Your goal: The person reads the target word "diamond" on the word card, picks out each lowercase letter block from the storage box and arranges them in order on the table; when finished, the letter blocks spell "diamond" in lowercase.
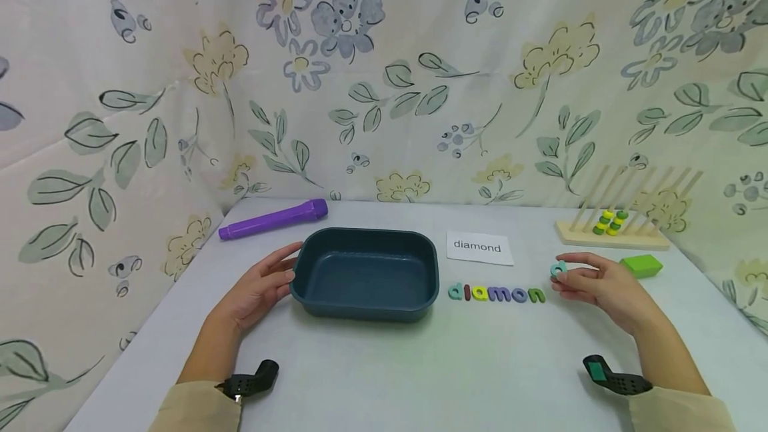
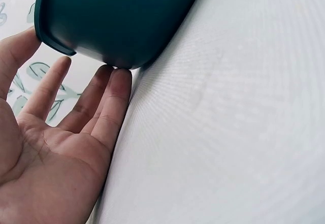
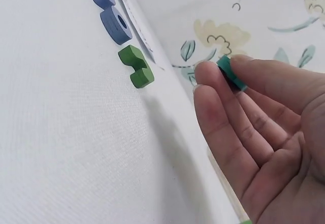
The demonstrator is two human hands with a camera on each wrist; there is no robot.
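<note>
My right hand (image 1: 603, 285) pinches a teal letter d (image 1: 559, 269) between thumb and fingers, raised above the table. In the right wrist view only the edge of that letter (image 3: 231, 73) shows. To its left lies a row of coloured letters reading "diamon", ending in a green n (image 1: 537, 295). Above the row is a white card (image 1: 480, 248) printed "diamond". My left hand (image 1: 255, 295) rests against the left end of a dark teal tub (image 1: 366, 312). Its extended fingertips touch the tub's outer wall (image 2: 122, 26), and the thumb is at the rim.
Behind the tub, a purple stick (image 1: 273, 219) lies at the back left. A wooden peg rack (image 1: 612, 237) with green and yellow beads stands at the back right. A green block (image 1: 642, 266) sits just beyond my right hand. A floral cloth hangs behind the table.
</note>
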